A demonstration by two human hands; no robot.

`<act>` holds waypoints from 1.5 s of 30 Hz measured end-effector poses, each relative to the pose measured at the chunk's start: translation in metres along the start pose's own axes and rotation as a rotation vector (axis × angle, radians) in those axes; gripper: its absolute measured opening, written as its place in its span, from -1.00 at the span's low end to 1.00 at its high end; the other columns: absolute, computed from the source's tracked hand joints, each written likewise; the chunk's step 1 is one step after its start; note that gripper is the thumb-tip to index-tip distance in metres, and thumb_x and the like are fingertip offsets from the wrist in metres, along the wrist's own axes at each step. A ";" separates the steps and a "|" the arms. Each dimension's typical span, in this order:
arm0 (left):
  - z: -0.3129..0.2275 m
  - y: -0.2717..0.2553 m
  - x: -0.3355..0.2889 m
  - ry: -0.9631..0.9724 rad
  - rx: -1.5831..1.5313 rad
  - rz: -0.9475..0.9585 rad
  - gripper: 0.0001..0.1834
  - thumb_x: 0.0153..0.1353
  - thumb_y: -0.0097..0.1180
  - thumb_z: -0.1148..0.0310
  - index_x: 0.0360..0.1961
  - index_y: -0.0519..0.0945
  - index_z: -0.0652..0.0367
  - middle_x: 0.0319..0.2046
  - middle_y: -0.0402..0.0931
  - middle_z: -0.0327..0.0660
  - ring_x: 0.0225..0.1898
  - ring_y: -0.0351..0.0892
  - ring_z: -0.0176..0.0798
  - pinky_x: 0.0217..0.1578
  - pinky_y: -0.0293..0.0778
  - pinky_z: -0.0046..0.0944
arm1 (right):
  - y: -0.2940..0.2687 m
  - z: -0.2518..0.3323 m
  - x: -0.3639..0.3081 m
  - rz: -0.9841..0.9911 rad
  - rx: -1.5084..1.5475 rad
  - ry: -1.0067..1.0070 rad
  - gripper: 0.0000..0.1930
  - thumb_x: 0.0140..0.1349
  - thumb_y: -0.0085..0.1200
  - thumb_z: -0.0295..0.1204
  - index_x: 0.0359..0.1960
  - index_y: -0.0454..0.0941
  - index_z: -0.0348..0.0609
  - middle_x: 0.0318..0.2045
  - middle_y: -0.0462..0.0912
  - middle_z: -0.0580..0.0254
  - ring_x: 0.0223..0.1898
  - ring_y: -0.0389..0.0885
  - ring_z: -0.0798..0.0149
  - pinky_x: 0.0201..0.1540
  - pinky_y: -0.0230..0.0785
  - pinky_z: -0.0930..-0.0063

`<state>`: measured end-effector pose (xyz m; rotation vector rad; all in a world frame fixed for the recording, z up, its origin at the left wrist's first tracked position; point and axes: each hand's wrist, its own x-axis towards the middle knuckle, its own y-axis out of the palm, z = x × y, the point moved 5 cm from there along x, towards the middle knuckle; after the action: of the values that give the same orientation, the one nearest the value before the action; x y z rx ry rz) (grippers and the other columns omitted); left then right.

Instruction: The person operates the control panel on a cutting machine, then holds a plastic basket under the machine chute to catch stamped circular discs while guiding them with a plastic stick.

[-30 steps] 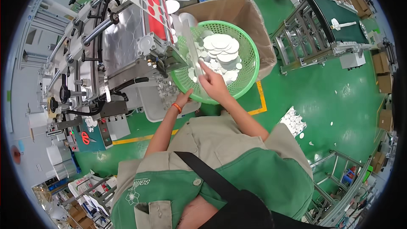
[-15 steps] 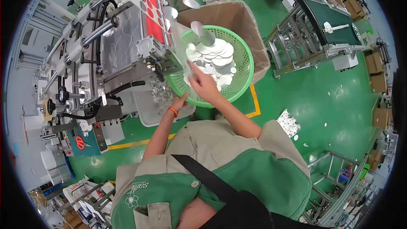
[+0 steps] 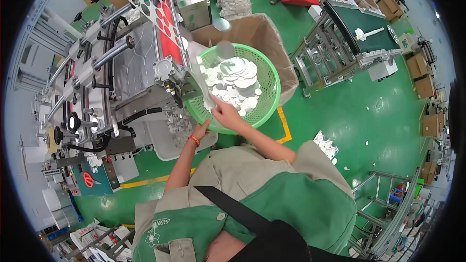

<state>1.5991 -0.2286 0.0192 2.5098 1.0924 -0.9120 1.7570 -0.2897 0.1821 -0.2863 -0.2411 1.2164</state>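
Pinching translucent strip [image 3: 200,82], right hand [image 3: 227,114], over left side of green basket [image 3: 270,85]; white discs [image 3: 240,72] inside.
My left hand [image 3: 200,130] is at its near rim, can't tell grip. White lettering [image 3: 161,223], flower emblem [image 3: 153,239] on my shirt [image 3: 291,201].

— Is your scene well lit?

— Yes, your light is bright and fairly even; the glossy green floor [image 3: 335,106] gives back pale glints.

— And how sharp is your view?

— Your green basket [image 3: 274,85] reads clearly, but the pale strip [image 3: 199,81] at your right hand [image 3: 227,115] is smeared, as is a grey disc [image 3: 225,50] above the basket. Towards your rim, straight edges bend and the corners go black.
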 end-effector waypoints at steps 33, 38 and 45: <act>0.003 -0.008 -0.014 0.007 0.025 -0.075 -0.49 0.05 0.04 -0.03 -0.18 0.49 0.21 -0.36 0.50 -0.26 -0.42 0.46 -0.39 -0.45 0.39 -0.40 | -0.018 0.023 -0.004 -0.083 0.043 0.034 -0.48 0.11 -0.08 -0.41 0.16 0.19 -0.09 -0.78 0.24 0.37 -0.71 0.18 0.52 -0.62 0.09 0.59; -0.004 -0.001 -0.007 0.073 0.025 -0.015 -0.46 0.07 -0.01 -0.07 -0.13 0.46 0.17 -0.29 0.48 -0.28 -0.33 0.45 -0.38 -0.35 0.40 -0.38 | -0.028 0.056 0.011 -0.212 0.066 -0.011 -0.51 0.13 -0.10 -0.39 0.15 0.19 -0.07 -0.82 0.30 0.23 -0.76 0.21 0.42 -0.62 0.13 0.50; -0.006 -0.001 -0.009 0.071 0.099 0.001 -0.41 0.06 -0.03 -0.12 -0.12 0.47 0.20 -0.28 0.49 -0.22 -0.33 0.46 -0.35 -0.31 0.41 -0.33 | -0.004 0.000 -0.008 0.022 -0.063 0.123 -0.52 0.13 -0.10 -0.39 0.13 0.23 -0.10 -0.84 0.27 0.28 -0.76 0.17 0.48 -0.64 0.09 0.55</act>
<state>1.5965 -0.2309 0.0296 2.6415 1.0927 -0.9043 1.7578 -0.2988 0.1832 -0.4185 -0.1704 1.2095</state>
